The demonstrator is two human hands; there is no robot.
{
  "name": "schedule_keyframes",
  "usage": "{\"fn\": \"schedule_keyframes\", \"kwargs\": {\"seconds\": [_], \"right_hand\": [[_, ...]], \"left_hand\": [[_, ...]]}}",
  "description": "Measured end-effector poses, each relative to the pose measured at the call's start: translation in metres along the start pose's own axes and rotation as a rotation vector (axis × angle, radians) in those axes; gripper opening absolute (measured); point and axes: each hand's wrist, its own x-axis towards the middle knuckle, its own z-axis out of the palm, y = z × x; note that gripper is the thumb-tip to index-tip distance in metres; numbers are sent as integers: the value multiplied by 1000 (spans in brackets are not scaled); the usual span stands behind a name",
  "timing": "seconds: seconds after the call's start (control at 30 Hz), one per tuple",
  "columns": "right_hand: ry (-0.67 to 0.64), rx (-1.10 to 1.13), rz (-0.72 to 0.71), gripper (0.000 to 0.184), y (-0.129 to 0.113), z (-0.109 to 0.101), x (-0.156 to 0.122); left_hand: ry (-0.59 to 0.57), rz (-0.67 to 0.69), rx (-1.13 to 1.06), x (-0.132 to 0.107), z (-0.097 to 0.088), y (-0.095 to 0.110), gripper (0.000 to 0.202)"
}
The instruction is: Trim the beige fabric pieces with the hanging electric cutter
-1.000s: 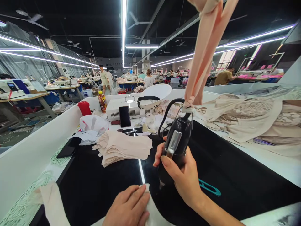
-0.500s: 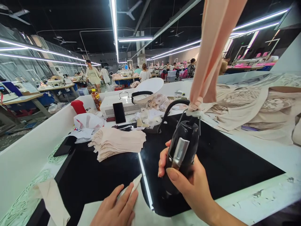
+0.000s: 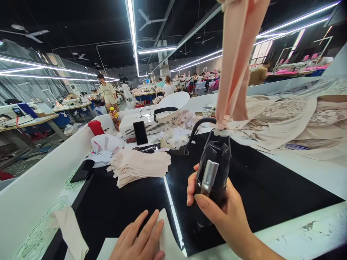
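My right hand is wrapped round a black corded hand tool with a shiny metal lever plate on its side. The tool stands upright over the black glossy board, and its base is mostly hidden by my hand. Pink fabric straps are knotted to its top and run upward. My left hand lies flat with fingers apart on a pale cloth piece at the front edge. Beyond it, a stack of beige fabric pieces rests on the black board.
A phone leans on a white vented box, which carries a white visor. Beige garments pile up at right. Green cord coils and a cloth strip lie left. People work at machines in the background.
The view has shifted slightly. Under my left hand, the cloth's raised, folded tip now lies flatter, and the fingers have spread. My right hand keeps its grip on the black tool.
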Motion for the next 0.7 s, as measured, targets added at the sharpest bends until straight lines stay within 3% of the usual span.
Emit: {"fn": "schedule_keyframes", "kwargs": {"seconds": [0.17, 0.33, 0.47, 0.7], "right_hand": [[1, 33, 15, 28, -1, 0, 0], [0, 76, 10, 27, 2, -2, -1], [-9, 80, 13, 24, 9, -3, -2], [47, 116, -13, 23, 18, 5, 3]], "left_hand": [[68, 6, -17, 17, 9, -7, 44], [6, -104, 23, 10, 18, -24, 43], [16, -146, 28, 11, 13, -34, 44], [214, -81, -257, 37, 10, 6, 40]]}}
